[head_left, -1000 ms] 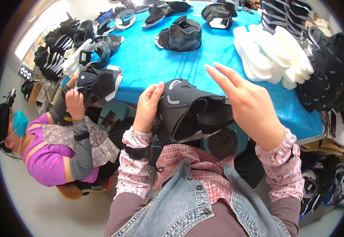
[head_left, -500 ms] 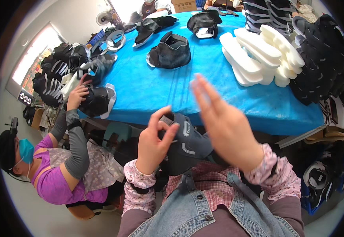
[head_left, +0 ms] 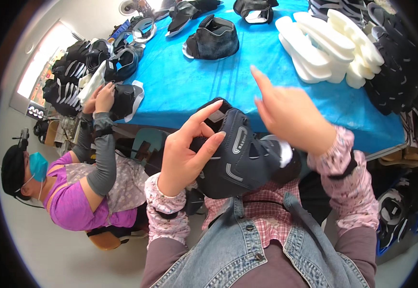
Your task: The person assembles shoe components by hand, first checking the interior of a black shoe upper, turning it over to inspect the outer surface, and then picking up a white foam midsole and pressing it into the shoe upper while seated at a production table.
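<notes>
A dark grey and black shoe upper [head_left: 240, 165] with light stripe marks is in front of my body, its dark collar opening facing the table. White material [head_left: 282, 151] shows at its right end. My left hand [head_left: 189, 144] grips the upper by its left side near the collar, index finger and thumb curved over it. My right hand [head_left: 293, 113] is raised above the upper's right end, apart from it. Its index finger points out and the thumb is spread; the other fingers are partly hidden. I see nothing in that hand.
A blue-covered table [head_left: 170, 91] spans the front. On it stand a black shoe upper [head_left: 213, 41], white foam soles [head_left: 309, 53] and a pile of dark uppers [head_left: 396, 62]. At left, a seated co-worker [head_left: 89, 187] handles a white piece beside more uppers.
My view has tilted down. The upper has come up into fuller sight in my left hand. My right hand's outstretched fingers have drawn in to a pointing shape. The co-worker's hands have come together.
</notes>
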Demonstrator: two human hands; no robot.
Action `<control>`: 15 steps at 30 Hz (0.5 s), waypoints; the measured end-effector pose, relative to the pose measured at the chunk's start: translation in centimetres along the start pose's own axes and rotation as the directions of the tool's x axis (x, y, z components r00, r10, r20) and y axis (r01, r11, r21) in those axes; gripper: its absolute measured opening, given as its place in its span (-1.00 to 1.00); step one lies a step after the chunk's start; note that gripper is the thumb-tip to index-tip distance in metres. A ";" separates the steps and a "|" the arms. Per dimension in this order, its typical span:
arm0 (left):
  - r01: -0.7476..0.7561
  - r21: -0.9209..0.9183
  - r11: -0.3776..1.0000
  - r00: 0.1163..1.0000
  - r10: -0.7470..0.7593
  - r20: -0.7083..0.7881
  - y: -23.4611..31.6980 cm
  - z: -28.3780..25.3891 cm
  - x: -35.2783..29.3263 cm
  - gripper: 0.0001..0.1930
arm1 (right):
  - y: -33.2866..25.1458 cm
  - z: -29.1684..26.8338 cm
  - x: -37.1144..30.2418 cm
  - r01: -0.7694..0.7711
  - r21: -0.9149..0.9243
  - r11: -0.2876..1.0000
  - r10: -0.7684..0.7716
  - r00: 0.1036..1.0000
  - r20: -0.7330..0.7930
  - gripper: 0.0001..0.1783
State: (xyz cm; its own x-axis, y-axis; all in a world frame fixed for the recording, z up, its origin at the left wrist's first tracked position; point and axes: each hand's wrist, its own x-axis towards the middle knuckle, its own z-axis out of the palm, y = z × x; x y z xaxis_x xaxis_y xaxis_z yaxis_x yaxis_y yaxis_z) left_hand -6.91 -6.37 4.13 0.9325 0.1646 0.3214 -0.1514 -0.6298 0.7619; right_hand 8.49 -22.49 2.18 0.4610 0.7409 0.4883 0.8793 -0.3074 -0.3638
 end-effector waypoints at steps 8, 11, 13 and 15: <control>0.674 0.693 0.255 0.738 -0.197 -0.645 -3.1 1.0 0.9 -0.55 | -9.1 -2.8 3.0 0.593 0.360 0.720 -0.558 0.804 -0.207 -0.22; 0.275 0.198 0.941 0.940 -0.220 -0.261 -1.5 0.6 -0.3 -0.49 | -6.8 -1.6 0.6 0.561 0.355 0.748 -0.550 0.823 -0.141 -0.34; 0.020 0.016 1.000 0.986 -0.017 -0.168 -2.2 -0.2 -0.6 -0.55 | -5.1 -1.1 -1.6 0.483 0.429 0.764 -0.491 0.865 -0.099 -0.38; 0.015 -0.048 0.999 0.957 -0.029 -0.290 -3.1 -1.1 -0.7 -0.57 | -4.5 -1.2 -3.6 0.359 0.540 0.762 -0.341 0.930 -0.137 -0.47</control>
State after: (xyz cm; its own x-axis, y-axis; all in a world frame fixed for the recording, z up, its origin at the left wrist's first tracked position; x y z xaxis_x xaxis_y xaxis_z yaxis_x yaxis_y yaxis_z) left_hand -7.45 -3.75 2.14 0.8014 0.3955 0.4487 -0.1525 -0.5904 0.7926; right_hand 3.04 -24.50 3.05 0.1456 0.7118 0.6871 0.7707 0.3539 -0.5299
